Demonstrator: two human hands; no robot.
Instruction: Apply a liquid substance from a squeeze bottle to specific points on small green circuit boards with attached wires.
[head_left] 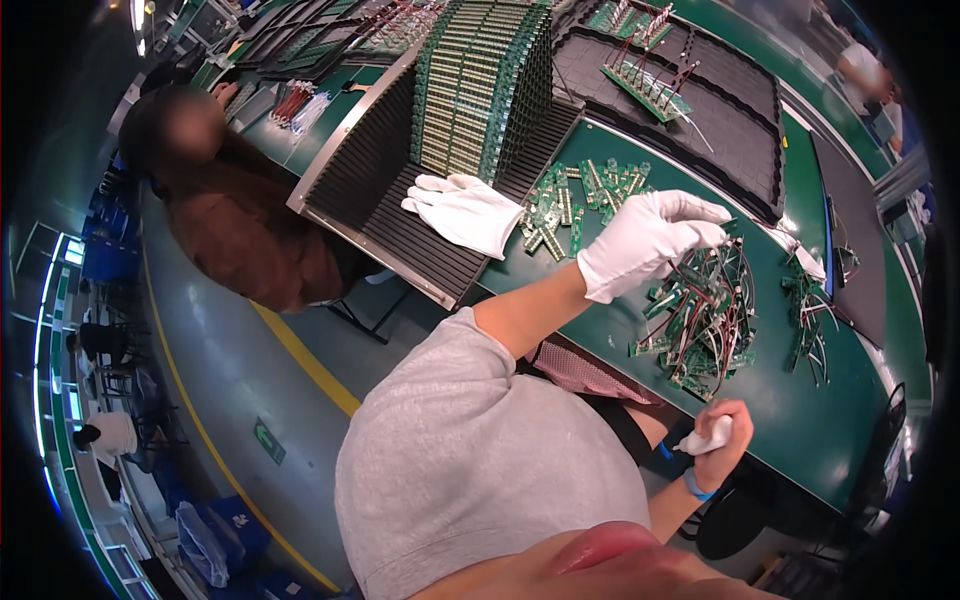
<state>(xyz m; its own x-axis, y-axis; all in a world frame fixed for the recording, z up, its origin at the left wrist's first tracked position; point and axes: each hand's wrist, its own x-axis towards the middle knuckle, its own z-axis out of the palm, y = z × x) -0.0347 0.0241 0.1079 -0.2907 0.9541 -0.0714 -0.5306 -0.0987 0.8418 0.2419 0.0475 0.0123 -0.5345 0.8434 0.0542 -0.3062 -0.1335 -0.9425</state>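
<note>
My left hand (645,240) wears a white glove and reaches over the green table (800,420). Its fingertips are pinched on a small wired circuit board at the top of a tangled pile of wired boards (705,320). My right hand (722,440) is bare, with a blue wristband. It stays low at the table's near edge, closed around a crumpled white glove (705,438). Another white glove (465,210) lies flat on a black slotted tray (400,225) to the left.
Loose small green boards (580,195) lie beyond my left hand. Racks of upright green boards (480,80) stand on the tray. Black trays (700,110) with wired boards sit farther back. A second wire pile (810,310) lies at right. A person in brown (250,230) sits to the left.
</note>
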